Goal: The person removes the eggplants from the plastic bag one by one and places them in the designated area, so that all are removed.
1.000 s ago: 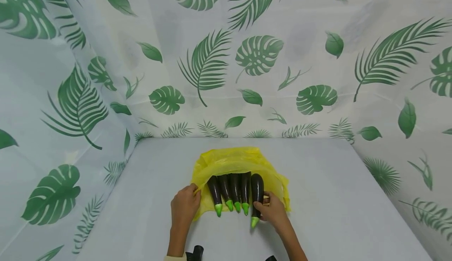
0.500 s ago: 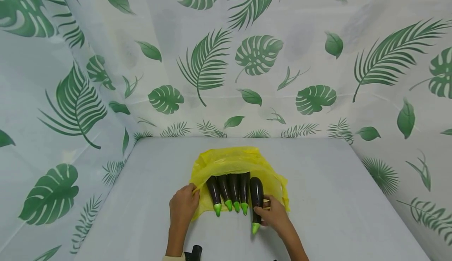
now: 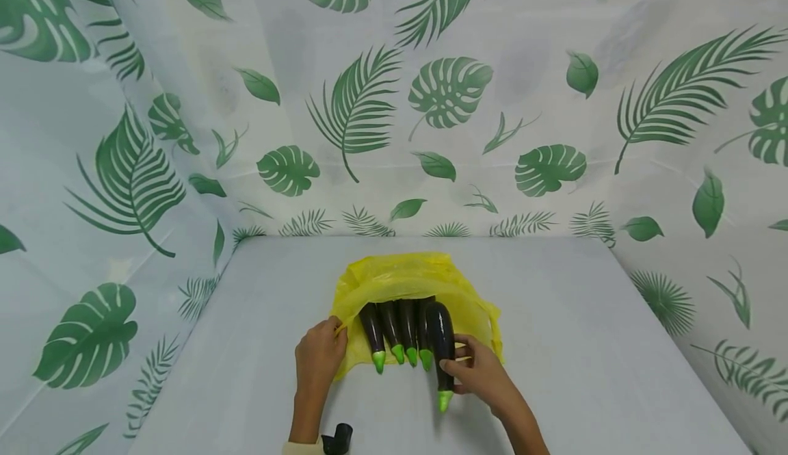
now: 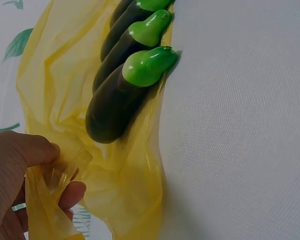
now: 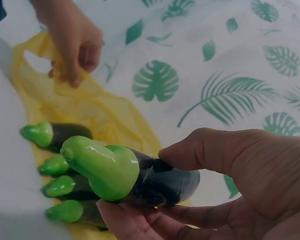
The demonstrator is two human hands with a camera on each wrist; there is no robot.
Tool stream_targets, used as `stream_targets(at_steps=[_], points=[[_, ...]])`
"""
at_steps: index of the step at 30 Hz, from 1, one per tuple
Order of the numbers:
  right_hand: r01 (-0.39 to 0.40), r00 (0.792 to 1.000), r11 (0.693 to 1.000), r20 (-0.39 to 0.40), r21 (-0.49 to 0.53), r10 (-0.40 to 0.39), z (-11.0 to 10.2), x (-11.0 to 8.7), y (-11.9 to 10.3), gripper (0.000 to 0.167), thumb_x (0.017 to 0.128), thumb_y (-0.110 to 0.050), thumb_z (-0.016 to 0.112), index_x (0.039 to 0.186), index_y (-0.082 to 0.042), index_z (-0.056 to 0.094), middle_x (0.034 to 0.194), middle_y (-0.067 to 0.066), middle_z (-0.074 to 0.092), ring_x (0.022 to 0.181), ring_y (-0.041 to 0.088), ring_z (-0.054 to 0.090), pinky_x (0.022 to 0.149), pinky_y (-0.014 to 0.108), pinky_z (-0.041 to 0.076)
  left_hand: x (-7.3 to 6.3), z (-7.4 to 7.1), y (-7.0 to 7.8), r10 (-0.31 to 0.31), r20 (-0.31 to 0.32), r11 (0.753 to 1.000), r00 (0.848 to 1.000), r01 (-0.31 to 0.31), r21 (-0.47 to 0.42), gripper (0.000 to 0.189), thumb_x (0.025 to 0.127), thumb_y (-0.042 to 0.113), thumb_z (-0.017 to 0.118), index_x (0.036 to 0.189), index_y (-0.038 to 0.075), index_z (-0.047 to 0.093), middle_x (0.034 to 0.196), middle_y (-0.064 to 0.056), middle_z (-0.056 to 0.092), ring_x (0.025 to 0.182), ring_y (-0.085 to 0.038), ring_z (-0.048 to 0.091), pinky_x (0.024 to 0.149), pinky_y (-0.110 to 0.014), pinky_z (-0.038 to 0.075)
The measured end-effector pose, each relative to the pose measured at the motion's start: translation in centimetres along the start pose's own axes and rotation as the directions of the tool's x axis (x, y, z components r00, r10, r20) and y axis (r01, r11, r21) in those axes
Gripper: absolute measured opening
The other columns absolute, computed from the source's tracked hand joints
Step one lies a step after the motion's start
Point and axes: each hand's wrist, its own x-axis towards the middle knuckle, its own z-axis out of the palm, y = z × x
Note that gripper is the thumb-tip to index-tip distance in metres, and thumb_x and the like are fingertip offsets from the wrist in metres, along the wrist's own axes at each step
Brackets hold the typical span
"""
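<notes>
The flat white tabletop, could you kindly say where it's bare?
The tabletop is bare left of the left hand and right of the right hand; between them, a yellow plastic bag, four glossy dark eggplants and a held fifth crowd it.

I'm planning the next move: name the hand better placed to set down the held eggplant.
Probably the right hand: it grips that eggplant, while the left hand pinches the yellow plastic bag.

Low in the head view, the left hand [image 3: 322, 351] pinches left of centre, left forearm [image 3: 306, 415] near-vertical above the bottom edge; right of centre, the right hand [image 3: 481, 371] grips between thumb [image 5: 190, 150] and fingers [image 5: 135, 220], right forearm [image 3: 524, 422] slanting down-right.
</notes>
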Motion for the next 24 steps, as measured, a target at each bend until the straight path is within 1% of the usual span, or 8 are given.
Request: stream_targets(at_steps=[4, 7, 11, 17, 24], points=[[0.037, 0.999, 0.999, 0.013, 0.015, -0.037, -0.7, -0.7, -0.9, 0.063, 0.085, -0.01, 0.069, 0.14, 0.005, 0.043, 0.113, 0.021, 0.06, 0.091, 0.021, 0.064, 0.064, 0.04, 0.059, 0.0, 0.0, 0.1, -0.002, 0.007, 1.0, 1.0, 0.002, 0.0, 0.008, 0.085, 0.014, 0.072, 0.086, 0.007, 0.069, 0.073, -0.005, 0.069, 0.056, -0.016, 0.059, 0.05, -0.031, 0.046], [0.065, 0.998, 0.998, 0.003, 0.011, -0.065, -1.1, -1.0, -1.4, 0.063, 0.086, -0.011, 0.069, 0.14, 0.005, 0.042, 0.115, 0.022, 0.06, 0.093, 0.021, 0.063, 0.065, 0.039, 0.059, -0.1, 0.0, 0.1, 0.001, 0.002, 1.0, 1.0, -0.001, -0.001, 0.008, 0.085, 0.014, 0.072, 0.086, 0.007, 0.069, 0.073, -0.005, 0.069, 0.056, -0.015, 0.059, 0.049, -0.031, 0.046], [0.074, 0.997, 0.997, -0.02, 0.016, -0.073, -1.7, -1.0, -1.6, 0.062, 0.087, -0.012, 0.068, 0.141, 0.002, 0.042, 0.117, 0.022, 0.06, 0.096, 0.022, 0.062, 0.067, 0.038, 0.059, 0.0, 0.1, 0.1, 0.008, -0.006, 1.0, 1.0, -0.008, -0.001, 0.007, 0.084, 0.013, 0.072, 0.086, 0.007, 0.069, 0.073, -0.005, 0.069, 0.054, -0.014, 0.057, 0.048, -0.03, 0.045], [0.086, 0.995, 0.996, -0.045, 0.016, -0.085, -2.7, -0.8, -1.5, 0.062, 0.089, -0.016, 0.067, 0.144, -0.004, 0.041, 0.125, 0.023, 0.058, 0.1, 0.022, 0.062, 0.071, 0.037, 0.059, 0.1, 0.1, 0.0, 0.003, -0.003, 1.0, 1.0, -0.003, -0.001, 0.006, 0.084, 0.013, 0.071, 0.085, 0.008, 0.069, 0.071, -0.004, 0.068, 0.053, -0.012, 0.054, 0.048, -0.029, 0.044], [0.09, 0.991, 0.996, -0.099, -0.019, -0.091, -4.1, -0.8, -1.8, 0.064, 0.092, -0.024, 0.066, 0.148, -0.011, 0.037, 0.134, 0.022, 0.054, 0.109, 0.025, 0.059, 0.078, 0.034, 0.058, 0.0, 0.2, 0.1, -0.012, 0.009, 1.0, 1.0, 0.012, -0.012, 0.007, 0.085, 0.015, 0.071, 0.086, 0.008, 0.069, 0.071, -0.004, 0.068, 0.053, -0.011, 0.053, 0.048, -0.028, 0.043]])
